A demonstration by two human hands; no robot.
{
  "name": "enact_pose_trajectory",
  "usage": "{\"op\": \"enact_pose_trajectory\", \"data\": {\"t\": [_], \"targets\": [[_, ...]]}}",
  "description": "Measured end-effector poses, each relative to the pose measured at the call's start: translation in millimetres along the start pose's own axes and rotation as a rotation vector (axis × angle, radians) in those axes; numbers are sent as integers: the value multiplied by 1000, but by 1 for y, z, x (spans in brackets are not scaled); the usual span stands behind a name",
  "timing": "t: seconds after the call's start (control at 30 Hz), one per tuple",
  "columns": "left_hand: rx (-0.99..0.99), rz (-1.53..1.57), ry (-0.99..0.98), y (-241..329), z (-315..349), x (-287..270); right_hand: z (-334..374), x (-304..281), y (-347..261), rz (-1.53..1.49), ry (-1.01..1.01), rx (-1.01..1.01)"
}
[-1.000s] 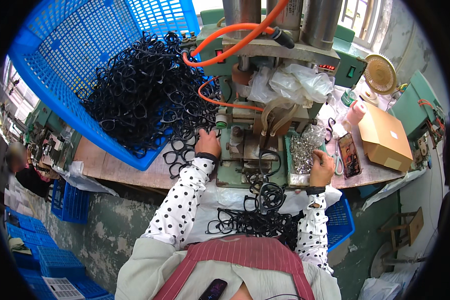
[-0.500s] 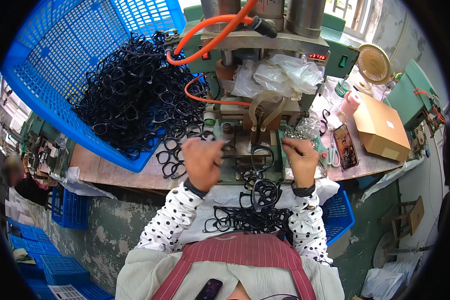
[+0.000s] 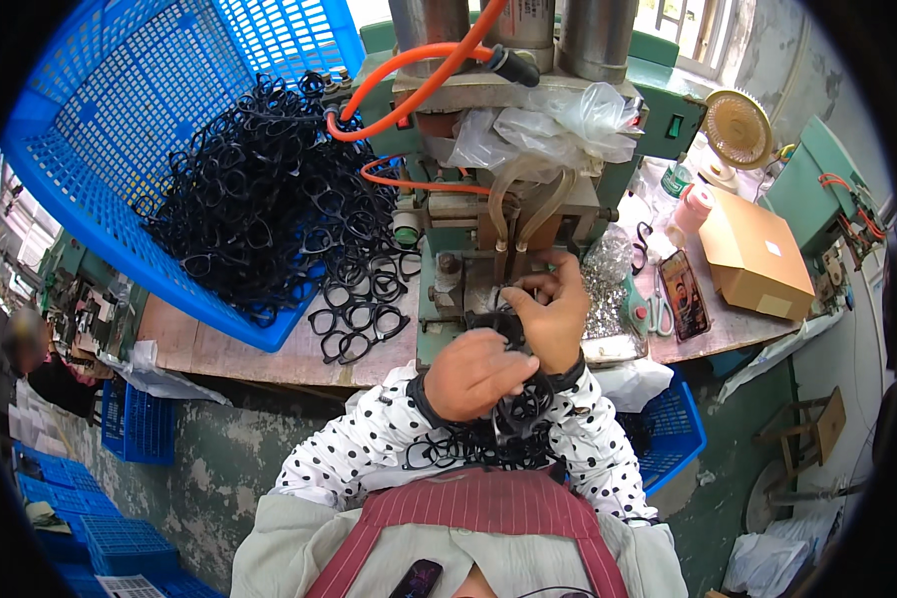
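Note:
At the front of the green press [image 3: 447, 289], a black eyeglass frame [image 3: 496, 321] lies partly hidden between my hands. My right hand [image 3: 553, 314] is closed at the press's fixture, thumb and index finger pinched on the dark frame. My left hand [image 3: 476, 377] is just nearer to me, its fingers curled and pressed together beside the eyeglass frame; what they hold, if anything, is hidden. Below the hands, more black eyeglass frames [image 3: 518, 407] hang in a bunch and lie in a heap over my lap.
A large blue basket [image 3: 224, 324] full of black eyeglass frames leans at the left, with loose frames [image 3: 354, 319] beside it. Right of the press are a tray of small metal parts [image 3: 608, 299], scissors [image 3: 660, 311], a phone [image 3: 684, 291] and a cardboard box [image 3: 757, 254]. Clear tubes [image 3: 498, 214] hang above the fixture.
My left hand has moved right and nearer to me, to the eyeglass frame. My right hand has moved left from the small metal parts to the press's fixture. The press's upper part looks lower.

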State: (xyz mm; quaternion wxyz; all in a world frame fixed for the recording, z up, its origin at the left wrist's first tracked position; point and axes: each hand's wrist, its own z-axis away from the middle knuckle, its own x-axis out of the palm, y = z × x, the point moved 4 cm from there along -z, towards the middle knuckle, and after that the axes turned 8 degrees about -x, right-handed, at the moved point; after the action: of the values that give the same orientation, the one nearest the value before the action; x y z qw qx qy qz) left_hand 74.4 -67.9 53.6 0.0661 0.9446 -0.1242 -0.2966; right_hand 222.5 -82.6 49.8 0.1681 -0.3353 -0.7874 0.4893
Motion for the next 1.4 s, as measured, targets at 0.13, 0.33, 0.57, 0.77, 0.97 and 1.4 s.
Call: {"op": "enact_pose_trajectory", "data": {"t": [0.13,0.33,0.57,0.77,0.97,1.4], "targets": [[70,42,-2,4,-4,-7,0,4,1,-125,32,22],[53,197,-213,-26,0,14,-17,-59,51,600,165,-316],[76,126,-190,-27,2,12,5,-110,102,1004,-54,-226],[69,124,-179,-26,3,15,9,-116,124,887,93,-250],[-20,-175,39,-18,19,-4,7,-119,124,725,202,-218],[-1170,-971,-173,-179,200,-94,5,-120,125,695,243,-157]]}}
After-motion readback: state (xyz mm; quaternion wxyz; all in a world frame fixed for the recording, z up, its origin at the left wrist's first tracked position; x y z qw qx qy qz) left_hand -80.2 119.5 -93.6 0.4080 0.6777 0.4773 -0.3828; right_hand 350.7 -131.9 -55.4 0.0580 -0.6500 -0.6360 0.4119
